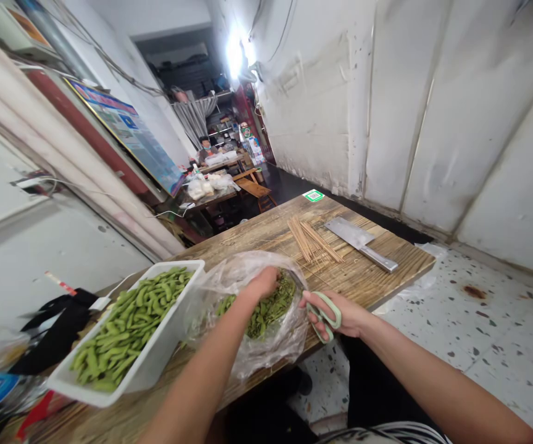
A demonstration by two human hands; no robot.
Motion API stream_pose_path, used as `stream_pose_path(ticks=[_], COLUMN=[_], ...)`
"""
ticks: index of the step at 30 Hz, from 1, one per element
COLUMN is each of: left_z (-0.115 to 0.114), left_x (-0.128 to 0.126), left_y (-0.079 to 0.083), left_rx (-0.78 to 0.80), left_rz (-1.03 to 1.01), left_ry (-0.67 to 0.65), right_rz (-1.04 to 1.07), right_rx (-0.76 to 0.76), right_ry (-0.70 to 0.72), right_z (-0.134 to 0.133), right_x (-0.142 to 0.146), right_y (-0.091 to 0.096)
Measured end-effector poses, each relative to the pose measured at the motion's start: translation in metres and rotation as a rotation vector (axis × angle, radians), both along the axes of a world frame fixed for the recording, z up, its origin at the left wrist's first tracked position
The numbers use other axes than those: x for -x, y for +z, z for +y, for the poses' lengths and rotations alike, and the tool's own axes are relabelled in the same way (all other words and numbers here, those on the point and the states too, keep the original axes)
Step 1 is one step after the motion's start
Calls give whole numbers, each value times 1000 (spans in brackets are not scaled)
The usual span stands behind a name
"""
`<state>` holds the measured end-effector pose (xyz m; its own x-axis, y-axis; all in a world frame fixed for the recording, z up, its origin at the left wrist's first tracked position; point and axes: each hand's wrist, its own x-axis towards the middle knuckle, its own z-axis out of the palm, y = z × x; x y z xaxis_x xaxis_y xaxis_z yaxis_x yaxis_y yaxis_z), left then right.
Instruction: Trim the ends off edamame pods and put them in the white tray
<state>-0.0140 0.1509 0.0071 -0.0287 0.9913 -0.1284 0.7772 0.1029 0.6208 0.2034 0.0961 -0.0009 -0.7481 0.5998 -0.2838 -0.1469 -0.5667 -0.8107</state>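
My left hand [264, 282] reaches into a clear plastic bag [234, 262] that lies open on the wooden table. Inside the bag are green pods and small green scraps [269, 311]. The fingers of that hand point away from me and are hidden. At the bag's right rim, my right hand [335, 313] is closed around a pair of scissors [329, 308] with pale green handles. Their dark blades extend over the bag's edge. To the left of the bag, a white plastic tub [155, 351] holds many edamame pods [132, 324].
A cleaver [359, 240] and a bundle of thin wooden sticks [310, 240] lie on the wooden table [266, 225]. A green code card [313, 195] is at its far corner. Black bags [58, 327] are at the left. Another person [206, 151] sits at the back.
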Motion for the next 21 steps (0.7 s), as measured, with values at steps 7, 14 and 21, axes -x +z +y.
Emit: stream_pose_path(ticks=[7, 14, 21], left_z=[7, 15, -3], left_x=[18, 12, 17], left_y=[-2, -13, -6], left_rx=[-53, 19, -59], left_rz=[227, 258, 137], left_ry=[67, 25, 43], right_rz=[-28, -60, -105], right_rx=[-24, -63, -94], right_ry=[71, 88, 68], right_z=[-21, -31, -30], right_x=[-7, -11, -7], right_y=[0, -4, -9])
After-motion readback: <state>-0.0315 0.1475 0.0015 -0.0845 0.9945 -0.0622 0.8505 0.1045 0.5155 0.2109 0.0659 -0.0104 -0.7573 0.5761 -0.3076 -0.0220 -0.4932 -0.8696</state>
